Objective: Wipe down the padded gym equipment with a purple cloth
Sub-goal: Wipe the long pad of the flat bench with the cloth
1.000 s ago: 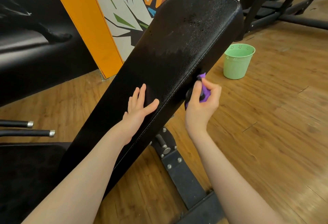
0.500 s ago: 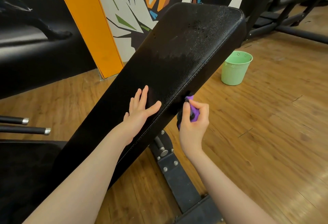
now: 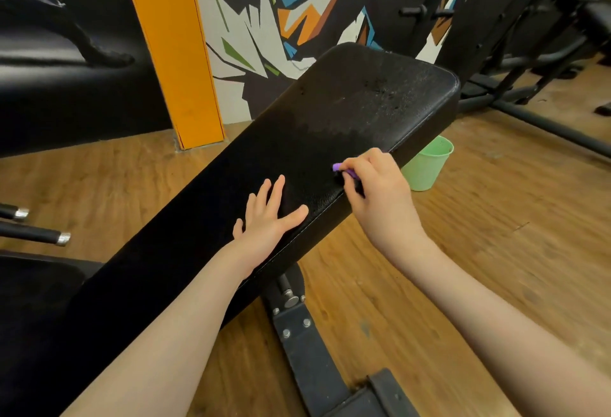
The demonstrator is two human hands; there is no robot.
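Head view | right hand (image 3: 380, 192) grips mostly hidden purple cloth (image 3: 344, 170) | left hand (image 3: 267, 215) flat

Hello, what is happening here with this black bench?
A person is wiping a padded bench. The right hand grips a purple cloth, mostly hidden in its fingers, at the pad's right edge. The left hand rests flat on the pad beside it. The upper part of the pad looks duller and speckled. A green bucket stands on the wooden floor behind.

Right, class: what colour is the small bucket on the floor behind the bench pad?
Light green. The bucket shows in the head view, partly hidden behind the black bench pad.
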